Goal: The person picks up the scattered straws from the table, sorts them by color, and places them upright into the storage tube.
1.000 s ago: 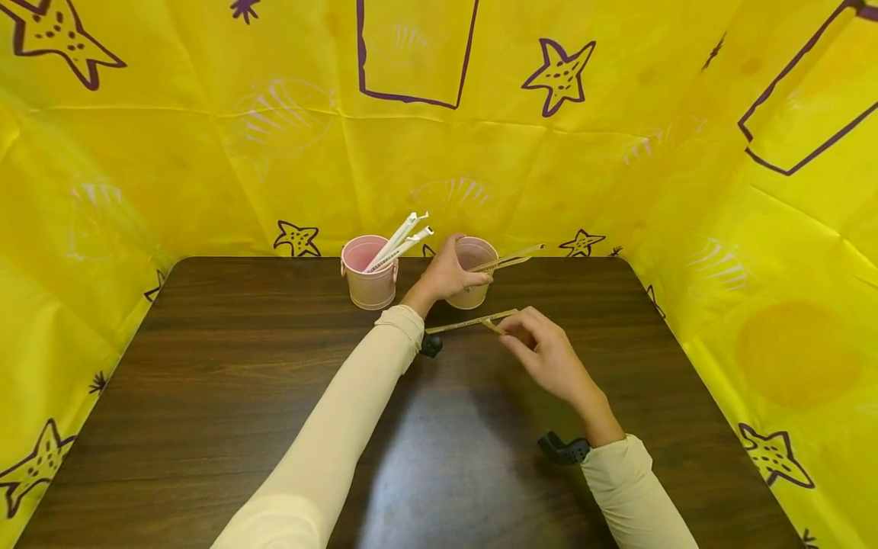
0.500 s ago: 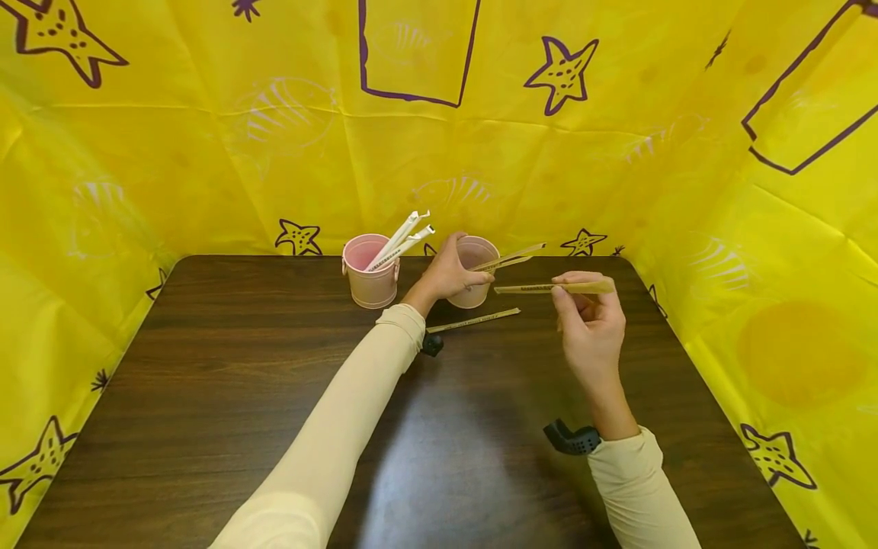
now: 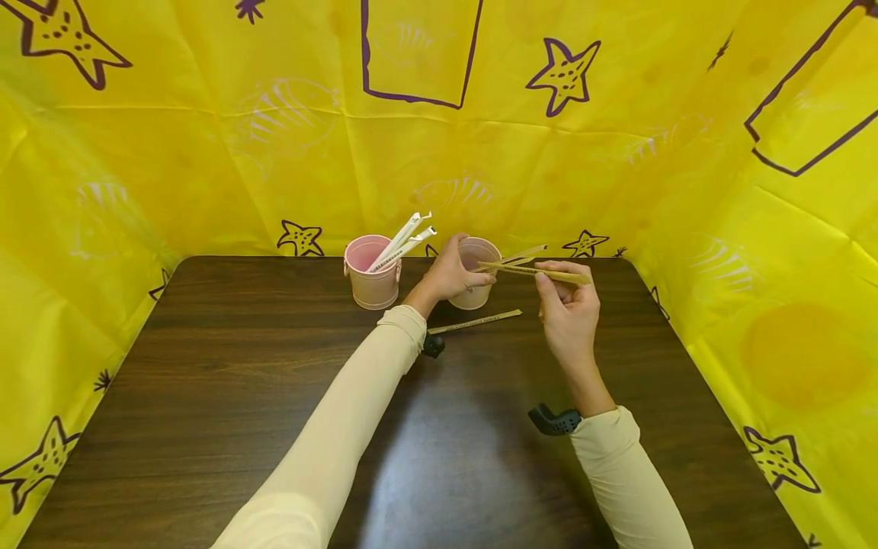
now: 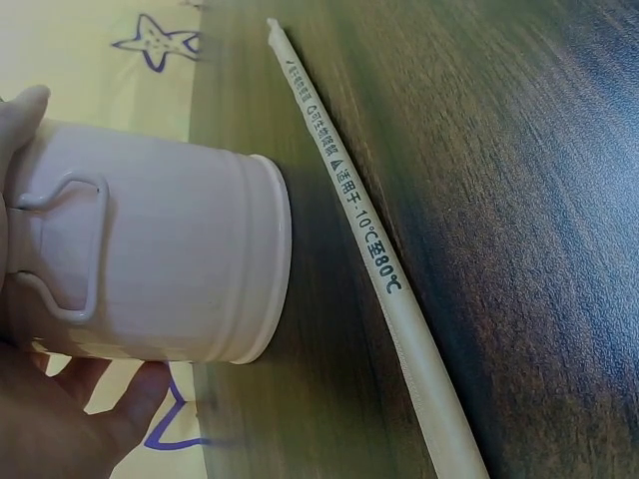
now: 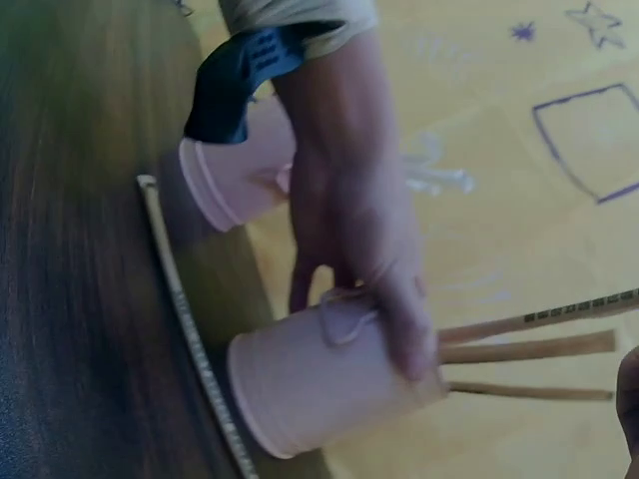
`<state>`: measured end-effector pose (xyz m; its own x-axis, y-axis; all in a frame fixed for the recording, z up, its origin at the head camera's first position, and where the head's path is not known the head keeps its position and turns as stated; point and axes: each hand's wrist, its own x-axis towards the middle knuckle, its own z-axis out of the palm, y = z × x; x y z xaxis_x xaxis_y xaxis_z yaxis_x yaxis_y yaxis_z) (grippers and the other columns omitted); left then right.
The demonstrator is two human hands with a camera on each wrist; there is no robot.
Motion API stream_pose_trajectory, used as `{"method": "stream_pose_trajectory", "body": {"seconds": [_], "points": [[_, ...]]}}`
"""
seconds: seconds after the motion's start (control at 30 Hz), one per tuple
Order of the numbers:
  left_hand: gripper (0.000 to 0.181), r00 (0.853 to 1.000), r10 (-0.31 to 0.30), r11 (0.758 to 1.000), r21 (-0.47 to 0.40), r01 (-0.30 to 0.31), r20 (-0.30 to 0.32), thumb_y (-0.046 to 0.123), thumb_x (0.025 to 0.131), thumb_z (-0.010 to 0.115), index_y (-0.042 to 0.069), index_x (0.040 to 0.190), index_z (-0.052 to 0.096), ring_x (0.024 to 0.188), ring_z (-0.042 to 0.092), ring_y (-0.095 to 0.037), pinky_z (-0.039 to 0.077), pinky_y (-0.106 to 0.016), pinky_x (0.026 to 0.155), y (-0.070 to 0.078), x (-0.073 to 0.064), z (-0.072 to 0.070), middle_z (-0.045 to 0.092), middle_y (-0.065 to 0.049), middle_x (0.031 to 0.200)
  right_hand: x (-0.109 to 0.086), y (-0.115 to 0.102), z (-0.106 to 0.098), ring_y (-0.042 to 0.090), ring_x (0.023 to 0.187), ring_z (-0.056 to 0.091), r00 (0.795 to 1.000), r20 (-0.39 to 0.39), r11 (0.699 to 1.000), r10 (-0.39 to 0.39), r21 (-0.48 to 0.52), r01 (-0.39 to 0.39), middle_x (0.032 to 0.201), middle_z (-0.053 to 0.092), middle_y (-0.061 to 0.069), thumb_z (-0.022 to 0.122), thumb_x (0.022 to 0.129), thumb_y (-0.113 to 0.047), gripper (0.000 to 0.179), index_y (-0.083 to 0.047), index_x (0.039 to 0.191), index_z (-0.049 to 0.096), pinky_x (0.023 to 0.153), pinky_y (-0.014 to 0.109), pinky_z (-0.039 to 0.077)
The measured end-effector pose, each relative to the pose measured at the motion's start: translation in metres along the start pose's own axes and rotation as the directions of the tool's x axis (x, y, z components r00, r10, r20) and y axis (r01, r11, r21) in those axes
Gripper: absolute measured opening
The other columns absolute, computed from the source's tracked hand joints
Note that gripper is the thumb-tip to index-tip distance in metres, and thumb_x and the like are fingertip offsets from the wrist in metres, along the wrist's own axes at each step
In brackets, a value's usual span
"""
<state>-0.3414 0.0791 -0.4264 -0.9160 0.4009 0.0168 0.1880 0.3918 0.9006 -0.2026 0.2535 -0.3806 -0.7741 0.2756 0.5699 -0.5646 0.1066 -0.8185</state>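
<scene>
My left hand (image 3: 449, 274) grips the rim of the right pink bucket (image 3: 469, 299), its thumb along the near side. Brown paper-wrapped straws (image 3: 533, 251) lean out of that bucket to the right. Between thumb and fingers, my right hand (image 3: 572, 316) pinches another brown-wrapped straw (image 3: 520, 269), held nearly level with its left end over the bucket's mouth. Printed lettering shows on the wrapped straw (image 4: 374, 244) lying on the table in front of the bucket. In the right wrist view, only a dark edge of the right hand (image 5: 628, 399) shows.
A second pink bucket (image 3: 373, 291) stands to the left, holding white-wrapped straws (image 3: 406, 242). Behind the dark wooden table (image 3: 274, 366), a yellow patterned cloth (image 3: 439, 152) hangs close to the back edge and both sides.
My right hand lifted a brown-wrapped straw from the table, swung it to the right, then brought it left to the right bucket's mouth. The left hand kept its grip on the bucket.
</scene>
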Motion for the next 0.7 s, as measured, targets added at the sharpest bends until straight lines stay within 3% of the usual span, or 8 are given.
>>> {"method": "stream_pose_trajectory", "body": {"seconds": [0.2,0.43,0.7], "points": [[0.108,1.000,-0.002,1.000,0.012,0.002,0.000,0.035,0.079,0.088,0.007,0.158,0.020,0.138,0.046,-0.033,0.040,-0.048,0.118,0.000,-0.001,-0.001,0.039,-0.017,0.152,0.008,0.023,0.005,0.004,0.045,0.046,0.992,-0.054,0.992,0.118,-0.048,-0.121,0.107,0.069,0.000,0.068,0.097,-0.009,0.031,0.011,0.117,0.055,0.044,0.015,0.041],[0.109,1.000,0.003,1.000,-0.001,-0.003,0.011,0.033,0.080,0.088,0.006,0.159,0.018,0.141,0.044,-0.035,0.039,-0.047,0.119,0.000,-0.001,-0.001,0.035,-0.019,0.155,0.022,0.042,0.015,0.004,0.047,0.045,0.984,-0.056,0.985,0.171,-0.017,-0.173,0.108,0.066,0.005,0.066,0.097,-0.004,0.029,0.013,0.119,0.056,0.042,0.014,0.039],[0.109,1.000,-0.003,1.000,-0.026,0.004,0.027,0.033,0.081,0.087,0.007,0.159,0.017,0.141,0.044,-0.037,0.044,-0.049,0.114,0.000,-0.001,-0.002,0.033,-0.019,0.155,0.031,0.025,0.031,0.005,0.044,0.045,0.965,0.019,0.964,0.263,-0.035,-0.262,0.107,0.066,0.014,0.062,0.099,-0.001,0.028,0.015,0.120,0.052,0.043,0.014,0.039]]}}
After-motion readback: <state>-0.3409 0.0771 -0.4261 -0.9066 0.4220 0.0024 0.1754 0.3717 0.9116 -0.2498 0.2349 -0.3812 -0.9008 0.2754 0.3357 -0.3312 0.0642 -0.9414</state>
